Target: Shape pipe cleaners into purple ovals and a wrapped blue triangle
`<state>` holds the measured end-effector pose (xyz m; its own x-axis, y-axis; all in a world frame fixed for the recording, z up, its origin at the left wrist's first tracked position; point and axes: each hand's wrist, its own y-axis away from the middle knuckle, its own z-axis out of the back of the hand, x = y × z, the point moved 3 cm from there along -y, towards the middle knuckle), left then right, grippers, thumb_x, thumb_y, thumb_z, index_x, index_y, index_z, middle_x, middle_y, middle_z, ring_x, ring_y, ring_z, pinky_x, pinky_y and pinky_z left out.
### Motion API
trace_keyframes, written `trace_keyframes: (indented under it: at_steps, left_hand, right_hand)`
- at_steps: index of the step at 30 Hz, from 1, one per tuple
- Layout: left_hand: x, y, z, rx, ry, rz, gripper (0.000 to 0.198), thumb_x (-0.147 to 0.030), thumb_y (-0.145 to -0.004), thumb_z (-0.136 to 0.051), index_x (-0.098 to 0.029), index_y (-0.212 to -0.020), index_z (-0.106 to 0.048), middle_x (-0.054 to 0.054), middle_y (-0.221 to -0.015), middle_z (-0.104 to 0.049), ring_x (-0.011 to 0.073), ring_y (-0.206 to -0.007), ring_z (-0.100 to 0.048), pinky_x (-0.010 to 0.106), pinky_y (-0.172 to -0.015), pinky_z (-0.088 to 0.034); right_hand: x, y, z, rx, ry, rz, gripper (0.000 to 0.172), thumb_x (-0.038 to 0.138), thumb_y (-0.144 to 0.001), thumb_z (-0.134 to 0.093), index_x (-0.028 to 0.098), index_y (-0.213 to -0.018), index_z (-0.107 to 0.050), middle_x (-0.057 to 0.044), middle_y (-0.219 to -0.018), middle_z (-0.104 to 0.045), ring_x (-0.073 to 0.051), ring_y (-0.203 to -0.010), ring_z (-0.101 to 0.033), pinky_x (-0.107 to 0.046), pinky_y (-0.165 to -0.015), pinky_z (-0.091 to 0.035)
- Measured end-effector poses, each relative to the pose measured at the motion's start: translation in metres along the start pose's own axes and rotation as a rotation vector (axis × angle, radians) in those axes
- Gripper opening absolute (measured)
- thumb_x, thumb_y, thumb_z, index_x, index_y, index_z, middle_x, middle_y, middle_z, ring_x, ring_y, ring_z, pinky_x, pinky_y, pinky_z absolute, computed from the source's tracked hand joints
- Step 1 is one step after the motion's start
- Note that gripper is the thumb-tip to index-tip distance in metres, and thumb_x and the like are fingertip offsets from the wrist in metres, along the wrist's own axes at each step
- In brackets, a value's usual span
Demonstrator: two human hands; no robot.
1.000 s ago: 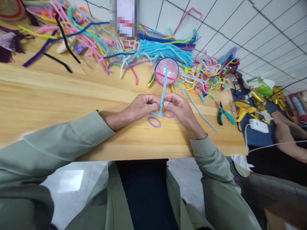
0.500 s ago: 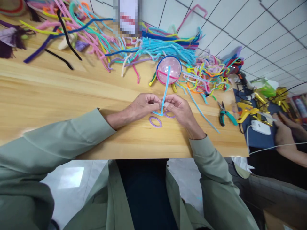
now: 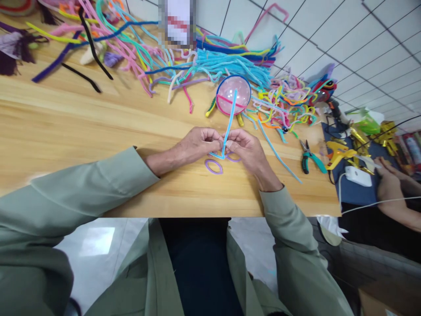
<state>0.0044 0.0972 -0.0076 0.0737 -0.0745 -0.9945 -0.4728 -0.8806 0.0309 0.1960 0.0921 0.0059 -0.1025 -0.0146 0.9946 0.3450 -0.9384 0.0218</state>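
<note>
My left hand (image 3: 194, 144) and my right hand (image 3: 246, 148) meet over the wooden table (image 3: 82, 131), both pinched on a light blue pipe cleaner (image 3: 229, 120). Its long end rises away from me towards a clear pink dome (image 3: 233, 95); a short bent end lies under my fingers. Two small purple pipe-cleaner loops lie on the table: one (image 3: 213, 166) just in front of my hands, the other (image 3: 233, 158) partly hidden under my right hand.
A tangled heap of coloured pipe cleaners (image 3: 210, 61) covers the back of the table. Teal-handled pliers (image 3: 308, 156) lie to the right, beside a yellow glue gun (image 3: 338, 151) and a white adapter (image 3: 360, 175). Another person's hand (image 3: 390, 186) rests at the right edge.
My hands have stayed pinched on the blue pipe cleaner, barely shifting. The other person's hand at the right has moved a little.
</note>
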Motion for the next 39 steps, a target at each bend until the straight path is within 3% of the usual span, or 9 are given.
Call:
trace_keyframes:
  at_steps: [6,16,24,39]
  left_hand:
    - [0.0,0.0,-0.001,-0.035,-0.017,-0.022,0.014,-0.029,-0.081,-0.076,-0.016,-0.081,-0.076,0.002,-0.078,-0.078,0.0127,-0.07,-0.069,0.022,-0.065,-0.053]
    - [-0.002,0.004,-0.004,-0.084,-0.077,-0.064,0.009,-0.025,-0.081,-0.073,-0.016,-0.079,-0.076,0.001,-0.073,-0.074,0.0117,-0.064,-0.063,0.021,-0.059,-0.049]
    - [0.002,0.003,-0.005,-0.072,-0.075,-0.052,0.01,-0.025,-0.081,-0.073,-0.016,-0.081,-0.077,0.0,-0.073,-0.073,0.0118,-0.064,-0.063,0.022,-0.059,-0.049]
    - [0.002,0.003,-0.004,-0.062,-0.082,-0.038,0.008,-0.025,-0.081,-0.074,-0.017,-0.08,-0.075,0.001,-0.074,-0.074,0.0127,-0.066,-0.066,0.023,-0.061,-0.048]
  right_hand:
    - [0.004,0.003,0.001,-0.025,0.03,-0.005,0.041,0.06,-0.085,-0.09,0.024,-0.097,-0.074,0.002,-0.08,-0.073,-0.012,-0.071,-0.067,-0.027,-0.07,-0.061]
    - [0.003,0.005,-0.008,-0.119,0.149,0.043,0.016,0.036,-0.087,-0.08,0.026,-0.096,-0.071,0.003,-0.082,-0.072,-0.014,-0.07,-0.068,-0.028,-0.063,-0.057]
    - [0.007,0.006,-0.012,-0.152,0.165,0.06,0.017,0.023,-0.08,-0.073,0.026,-0.097,-0.069,0.004,-0.081,-0.072,-0.014,-0.07,-0.067,-0.029,-0.064,-0.055]
    - [0.01,0.007,-0.01,-0.134,0.179,0.025,0.006,0.027,-0.085,-0.071,0.026,-0.09,-0.069,0.003,-0.08,-0.069,-0.015,-0.071,-0.067,-0.031,-0.066,-0.058]
